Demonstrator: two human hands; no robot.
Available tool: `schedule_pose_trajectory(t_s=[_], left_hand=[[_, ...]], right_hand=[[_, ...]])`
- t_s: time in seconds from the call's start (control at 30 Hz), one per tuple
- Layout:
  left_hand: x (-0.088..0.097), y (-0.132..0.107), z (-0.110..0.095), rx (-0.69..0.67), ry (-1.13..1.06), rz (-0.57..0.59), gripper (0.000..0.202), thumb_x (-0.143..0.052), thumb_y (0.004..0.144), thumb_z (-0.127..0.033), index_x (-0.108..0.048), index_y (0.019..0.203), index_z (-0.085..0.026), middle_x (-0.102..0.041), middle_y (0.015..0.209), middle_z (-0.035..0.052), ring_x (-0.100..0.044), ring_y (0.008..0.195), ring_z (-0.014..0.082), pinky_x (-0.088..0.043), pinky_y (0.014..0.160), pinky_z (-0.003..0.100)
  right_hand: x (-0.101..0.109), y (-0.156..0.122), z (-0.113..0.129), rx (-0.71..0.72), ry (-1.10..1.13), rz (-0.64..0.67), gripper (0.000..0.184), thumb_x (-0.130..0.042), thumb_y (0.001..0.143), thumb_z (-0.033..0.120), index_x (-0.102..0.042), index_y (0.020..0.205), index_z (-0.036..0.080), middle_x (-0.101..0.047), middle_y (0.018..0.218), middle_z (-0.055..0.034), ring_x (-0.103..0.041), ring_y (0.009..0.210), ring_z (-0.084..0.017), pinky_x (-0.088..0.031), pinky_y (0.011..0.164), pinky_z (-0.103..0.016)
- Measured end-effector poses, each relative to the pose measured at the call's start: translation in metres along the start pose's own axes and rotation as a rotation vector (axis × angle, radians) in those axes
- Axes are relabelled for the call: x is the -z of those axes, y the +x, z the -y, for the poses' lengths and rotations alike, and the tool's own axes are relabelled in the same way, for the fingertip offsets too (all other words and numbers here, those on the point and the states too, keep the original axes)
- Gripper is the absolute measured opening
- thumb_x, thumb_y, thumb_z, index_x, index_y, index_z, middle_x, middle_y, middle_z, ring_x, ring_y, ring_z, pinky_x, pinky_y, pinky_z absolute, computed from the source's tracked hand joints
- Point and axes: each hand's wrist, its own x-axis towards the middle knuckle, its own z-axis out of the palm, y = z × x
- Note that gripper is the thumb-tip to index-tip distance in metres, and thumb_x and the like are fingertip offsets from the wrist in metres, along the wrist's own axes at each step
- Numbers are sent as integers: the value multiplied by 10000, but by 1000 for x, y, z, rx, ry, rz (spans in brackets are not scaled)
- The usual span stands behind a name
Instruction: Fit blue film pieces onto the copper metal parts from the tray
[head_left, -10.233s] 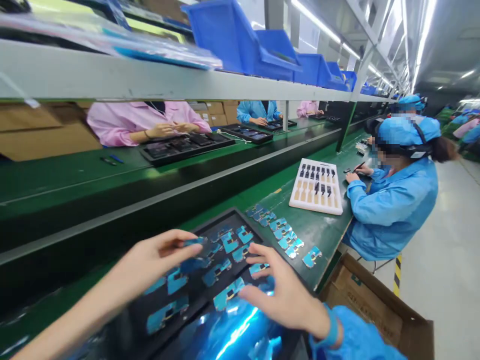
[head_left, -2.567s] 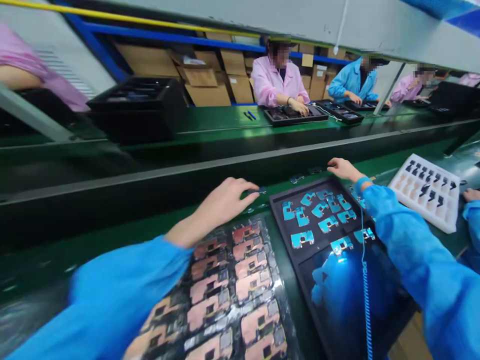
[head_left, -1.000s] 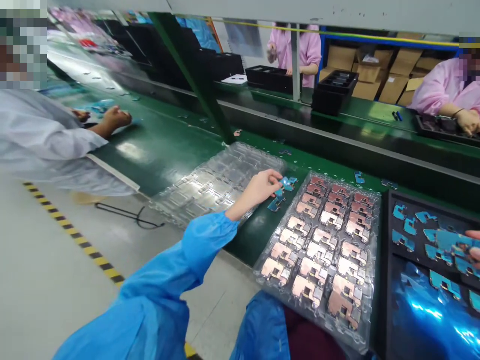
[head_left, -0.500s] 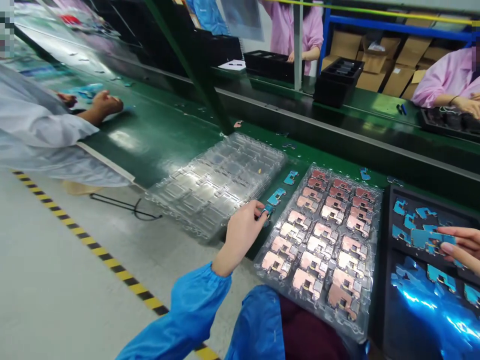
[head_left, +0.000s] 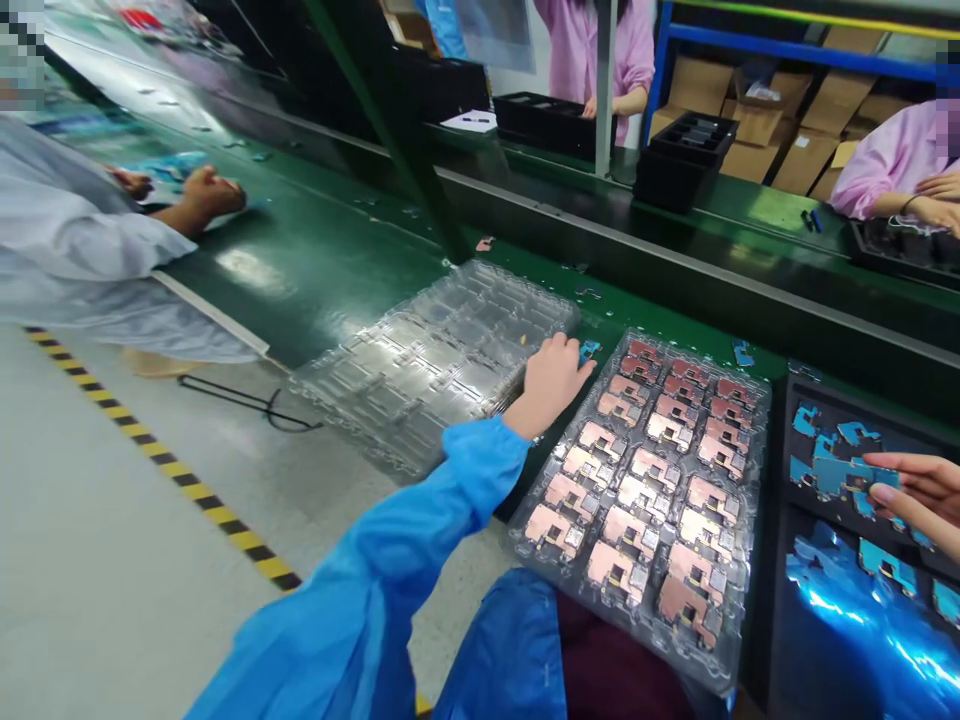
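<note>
My left hand (head_left: 551,375) lies on the green bench between a stack of empty clear trays (head_left: 442,360) and a clear blister tray (head_left: 754,420) filled with copper-coloured boards. Its fingers are curled, and the fingertips pinch a small blue film-covered part (head_left: 589,350). At the right edge of the view, my right hand (head_left: 911,490) hovers over a black tray (head_left: 795,385) of loose blue parts. It pinches a bunch of those blue parts (head_left: 836,472). Shiny blue film (head_left: 862,620) covers the near end of the black tray.
A co-worker's hand (head_left: 202,195) rests on the green belt (head_left: 315,260) at far left. A slanted green post (head_left: 405,150) stands behind the clear trays. Across the line sit people in pink, black trays (head_left: 682,140) and cardboard boxes. A yellow-black floor stripe (head_left: 187,490) runs at left.
My left hand slid forward along the gap between the trays to the farthest blue part. The two nearer blue parts no longer lie on the bench. My right hand hardly moved.
</note>
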Motion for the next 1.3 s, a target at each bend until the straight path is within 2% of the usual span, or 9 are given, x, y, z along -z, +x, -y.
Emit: schedule_pose_trajectory(t_s=[0.23, 0.43, 0.53, 0.63, 0.73, 0.83, 0.97, 1.13, 1.3], left_hand=[[-6, 83, -5, -207, 29, 81, 250, -599, 983, -145, -768, 1166, -133, -690, 1280, 207, -591, 1312, 360, -566, 983, 412], [10, 104, 1, -373, 53, 99, 371, -571, 895, -9, -792, 1163, -137, -733, 1276, 192, -567, 1333, 360, -541, 1067, 420], [19, 116, -14, -422, 38, 45, 465, -538, 901, -18, -734, 1317, -92, -717, 1342, 210, -595, 1277, 383, -549, 1054, 467], [24, 141, -67, -521, -49, -15, 469, -515, 998, -153, -667, 1442, -140, -695, 1430, 169, -587, 1308, 374, -543, 1068, 466], [20, 164, -153, -676, -189, 83, 383, -596, 1020, -302, -725, 1369, -207, -728, 1411, 123, -604, 1329, 351, -529, 1087, 431], [4, 177, -240, -735, -214, 197, 406, -707, 979, -458, -782, 1237, -153, -775, 1270, 174, -679, 1217, 374, -566, 1010, 435], [-12, 182, -325, -816, -253, 257, 443, -700, 1018, -455, -737, 1314, -128, -720, 1379, 195, -654, 1306, 373, -558, 1070, 476], [-14, 176, -393, -996, -243, 401, 378, -732, 1036, -417, -697, 1329, -180, -692, 1391, 124, -696, 1223, 287, -598, 1051, 532], [-7, 166, -409, -1065, -327, 395, 400, -719, 1047, -405, -668, 1376, -184, -686, 1380, 125, -713, 1163, 275, -636, 979, 492]], right_hand=[[0, -9, 5, -17, 94, 25, 578, -920, 588, 709, -851, 1068, 394, -823, 1210, -40, -803, 1081, -324, -666, 925, -293], [3, -3, 21, -9, 137, 25, 535, -951, 603, 660, -873, 1016, 330, -832, 1070, -119, -800, 947, -315, -685, 794, -319], [6, 17, 14, -40, 283, -8, 547, -968, 662, 617, -854, 1065, 266, -829, 1062, -122, -788, 902, -275, -674, 794, -328], [7, 52, -3, -111, 519, -188, 523, -1017, 633, 522, -818, 1012, 221, -810, 947, -82, -769, 831, -229, -669, 691, -292], [4, 99, -20, -176, 631, -328, 387, -1021, 656, 325, -779, 928, 193, -781, 852, -62, -763, 793, -200, -663, 642, -253], [-1, 141, -28, -201, 641, -363, 300, -966, 721, 170, -742, 919, 169, -766, 804, -57, -760, 757, -169, -638, 615, -208], [-3, 162, -32, -192, 674, -380, 272, -911, 788, 141, -726, 985, 170, -768, 814, -40, -774, 784, -155, -646, 653, -201], [1, 136, -43, -160, 706, -394, 289, -917, 799, 214, -752, 1033, 175, -775, 840, -43, -790, 831, -173, -671, 706, -224], [10, 110, -45, -130, 713, -401, 368, -971, 750, 306, -773, 1039, 194, -789, 888, -54, -794, 850, -190, -683, 721, -235]])
